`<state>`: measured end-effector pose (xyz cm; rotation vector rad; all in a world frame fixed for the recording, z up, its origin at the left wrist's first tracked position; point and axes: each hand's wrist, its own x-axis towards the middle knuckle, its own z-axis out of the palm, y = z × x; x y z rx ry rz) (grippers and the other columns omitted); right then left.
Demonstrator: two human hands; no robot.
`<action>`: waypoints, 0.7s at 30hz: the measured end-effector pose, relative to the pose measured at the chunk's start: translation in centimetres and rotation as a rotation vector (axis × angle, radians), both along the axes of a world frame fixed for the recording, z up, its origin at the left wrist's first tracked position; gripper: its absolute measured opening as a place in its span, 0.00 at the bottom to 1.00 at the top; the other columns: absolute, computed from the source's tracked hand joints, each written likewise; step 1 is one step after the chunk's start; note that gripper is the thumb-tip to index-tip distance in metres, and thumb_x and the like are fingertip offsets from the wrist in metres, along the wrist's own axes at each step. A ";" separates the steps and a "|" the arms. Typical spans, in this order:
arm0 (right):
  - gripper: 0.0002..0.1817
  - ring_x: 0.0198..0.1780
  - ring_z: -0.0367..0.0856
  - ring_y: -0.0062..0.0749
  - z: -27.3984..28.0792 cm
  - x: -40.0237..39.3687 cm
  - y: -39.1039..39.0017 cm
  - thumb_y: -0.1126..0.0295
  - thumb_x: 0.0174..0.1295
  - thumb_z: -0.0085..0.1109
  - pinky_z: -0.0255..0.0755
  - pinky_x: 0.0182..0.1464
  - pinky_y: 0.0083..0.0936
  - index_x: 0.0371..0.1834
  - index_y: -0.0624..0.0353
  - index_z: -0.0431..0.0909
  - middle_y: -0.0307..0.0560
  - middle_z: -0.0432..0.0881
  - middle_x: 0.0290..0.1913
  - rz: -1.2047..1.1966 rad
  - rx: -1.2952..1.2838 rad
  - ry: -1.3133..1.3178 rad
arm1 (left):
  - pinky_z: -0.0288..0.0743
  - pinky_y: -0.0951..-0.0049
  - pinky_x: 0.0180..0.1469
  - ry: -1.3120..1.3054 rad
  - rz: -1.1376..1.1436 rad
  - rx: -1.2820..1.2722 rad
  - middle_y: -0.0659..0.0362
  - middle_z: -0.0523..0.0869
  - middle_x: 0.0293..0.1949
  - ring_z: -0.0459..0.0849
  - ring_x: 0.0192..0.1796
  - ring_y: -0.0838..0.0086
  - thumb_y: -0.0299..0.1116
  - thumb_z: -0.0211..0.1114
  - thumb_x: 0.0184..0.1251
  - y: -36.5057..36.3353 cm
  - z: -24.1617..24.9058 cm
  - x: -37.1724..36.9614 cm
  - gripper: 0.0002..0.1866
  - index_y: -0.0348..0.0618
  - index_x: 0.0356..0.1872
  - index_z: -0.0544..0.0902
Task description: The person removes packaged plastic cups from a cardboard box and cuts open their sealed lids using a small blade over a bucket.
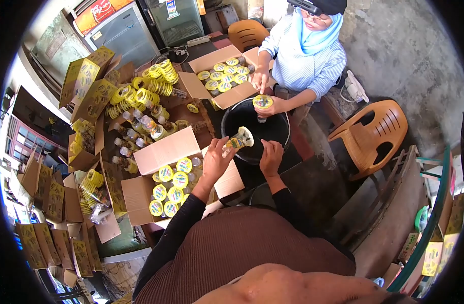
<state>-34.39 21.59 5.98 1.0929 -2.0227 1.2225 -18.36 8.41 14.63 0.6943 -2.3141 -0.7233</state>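
A clear plastic cup with a yellow printed pattern (240, 139) lies tilted in my left hand (217, 161), its wide end facing right, above the near edge of a black bucket (287, 133). My right hand (271, 157) is to the right of the cup, fingers bent and apart, holding nothing. Left of my left forearm stands an open carton (136, 200) with several yellow-lidded cups (180, 180) in it. Across the bucket, a co-worker's hands hold another yellow-lidded cup (263, 102), one finger on its lid.
Behind the bucket is a second open carton (234, 93) of lidded cups. Stacked yellow rings (123, 99) and bottles (151, 126) lie at the left. The co-worker (308, 55) is opposite me. An orange chair (371, 137) stands at the right, flattened cartons (54, 197) far left.
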 end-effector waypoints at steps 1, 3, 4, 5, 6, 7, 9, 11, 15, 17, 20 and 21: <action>0.12 0.45 0.76 0.44 -0.1 0.0 0.1 0.77 0.68 0.55 0.68 0.49 0.40 0.52 0.54 0.83 0.45 0.75 0.42 0.004 -0.003 -0.003 | 0.82 0.57 0.47 0.001 0.003 0.004 0.48 0.83 0.45 0.85 0.47 0.52 0.37 0.76 0.58 -0.2 -0.3 0.1 0.24 0.40 0.55 0.82; 0.12 0.45 0.76 0.44 -0.2 0.3 0.2 0.76 0.69 0.55 0.68 0.48 0.40 0.52 0.54 0.83 0.45 0.75 0.42 0.002 0.006 -0.002 | 0.82 0.57 0.45 -0.058 -0.071 -0.031 0.50 0.83 0.45 0.87 0.44 0.53 0.39 0.77 0.58 -0.7 -0.4 0.3 0.24 0.41 0.55 0.83; 0.12 0.45 0.76 0.44 -0.1 0.1 -0.1 0.76 0.69 0.55 0.68 0.48 0.40 0.51 0.54 0.83 0.45 0.75 0.42 -0.008 0.005 0.003 | 0.82 0.57 0.45 -0.052 -0.065 -0.031 0.50 0.83 0.45 0.87 0.44 0.53 0.39 0.77 0.58 -0.5 -0.1 0.2 0.24 0.41 0.55 0.83; 0.12 0.45 0.76 0.44 0.0 -0.2 -0.3 0.76 0.69 0.55 0.68 0.48 0.40 0.51 0.54 0.83 0.45 0.75 0.42 -0.007 0.002 0.006 | 0.81 0.57 0.46 -0.008 -0.036 -0.067 0.51 0.83 0.46 0.85 0.47 0.54 0.38 0.77 0.58 -0.3 0.2 0.1 0.24 0.43 0.55 0.84; 0.12 0.44 0.76 0.44 0.1 -0.1 -0.1 0.76 0.69 0.55 0.68 0.48 0.40 0.51 0.54 0.83 0.45 0.75 0.41 -0.003 0.005 0.008 | 0.81 0.57 0.48 0.031 -0.010 -0.098 0.52 0.83 0.47 0.84 0.49 0.54 0.37 0.77 0.57 0.0 0.6 0.1 0.23 0.44 0.54 0.84; 0.12 0.44 0.76 0.43 0.0 0.0 0.1 0.76 0.69 0.56 0.68 0.47 0.39 0.51 0.54 0.83 0.45 0.75 0.41 0.001 0.009 0.008 | 0.81 0.57 0.48 0.028 -0.013 -0.094 0.52 0.83 0.47 0.84 0.49 0.54 0.37 0.77 0.57 -0.2 0.2 0.2 0.23 0.44 0.54 0.84; 0.12 0.44 0.76 0.43 -0.1 0.2 0.2 0.76 0.69 0.56 0.68 0.47 0.39 0.51 0.54 0.83 0.45 0.75 0.41 -0.001 0.015 0.011 | 0.79 0.58 0.52 -0.071 -0.075 -0.117 0.55 0.82 0.49 0.81 0.52 0.55 0.31 0.78 0.54 -0.8 -0.2 0.3 0.23 0.48 0.54 0.85; 0.12 0.44 0.76 0.43 0.0 -0.2 -0.1 0.76 0.69 0.56 0.68 0.47 0.39 0.51 0.54 0.83 0.45 0.75 0.41 -0.007 0.006 0.026 | 0.78 0.58 0.53 -0.029 -0.065 -0.154 0.55 0.81 0.49 0.79 0.52 0.55 0.29 0.77 0.53 -0.7 0.3 0.1 0.23 0.49 0.54 0.85; 0.12 0.44 0.76 0.43 -0.3 0.1 0.1 0.76 0.68 0.57 0.69 0.47 0.39 0.52 0.54 0.83 0.45 0.75 0.42 0.007 -0.004 0.015 | 0.77 0.57 0.55 -0.004 -0.109 -0.160 0.55 0.79 0.51 0.77 0.51 0.55 0.23 0.73 0.51 -0.9 0.1 0.2 0.24 0.51 0.53 0.86; 0.12 0.44 0.76 0.43 0.0 -0.1 -0.1 0.76 0.68 0.57 0.69 0.47 0.38 0.52 0.54 0.83 0.45 0.75 0.42 0.012 -0.003 0.013 | 0.76 0.57 0.56 0.011 -0.136 -0.155 0.55 0.80 0.51 0.77 0.51 0.55 0.22 0.73 0.51 -1.2 -0.1 0.0 0.25 0.52 0.53 0.86; 0.13 0.44 0.77 0.43 -0.1 0.1 0.1 0.76 0.67 0.58 0.69 0.48 0.38 0.53 0.54 0.83 0.45 0.75 0.42 0.011 -0.004 0.003 | 0.76 0.57 0.56 0.027 -0.106 -0.192 0.55 0.80 0.51 0.77 0.51 0.55 0.21 0.72 0.51 -0.8 0.5 -0.1 0.24 0.51 0.53 0.86; 0.13 0.45 0.77 0.43 0.3 0.2 0.2 0.77 0.67 0.58 0.69 0.48 0.38 0.53 0.53 0.83 0.45 0.75 0.42 0.012 0.009 -0.002 | 0.76 0.57 0.55 -0.024 -0.125 -0.167 0.55 0.80 0.50 0.78 0.51 0.55 0.22 0.72 0.51 -1.1 0.2 0.0 0.25 0.51 0.53 0.86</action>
